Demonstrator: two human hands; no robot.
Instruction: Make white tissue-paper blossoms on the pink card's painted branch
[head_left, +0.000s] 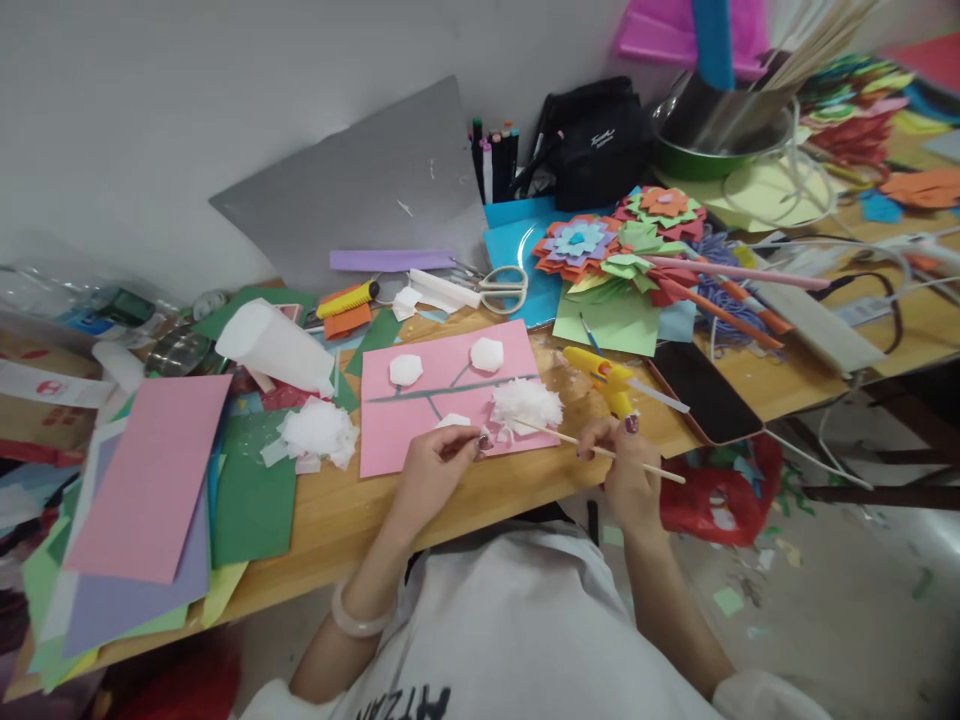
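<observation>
A pink sheet of paper [390, 440] lies before me on the wooden table, with a grey drawn branch [420, 392] and several white paper shapes [487, 354] on it. At its right side sits a fluffy cluster of white tissue paper [526, 400]. My right hand [626, 455] grips a thin wooden stick [564, 436], whose tip reaches the fluffy cluster. My left hand [444, 455] pinches a small piece of white tissue paper [484, 438] at the sheet's lower edge. A yellow glue gun [600, 370] lies just beyond my right hand.
Left of the sheet is a pile of white tissue pieces [319, 432] near stacked coloured papers [150, 480]. Scissors [504, 290] and a yellow cutter [346, 299] lie behind. A phone [705, 392], paper flowers [577, 245] and white cables [817, 450] are on the right.
</observation>
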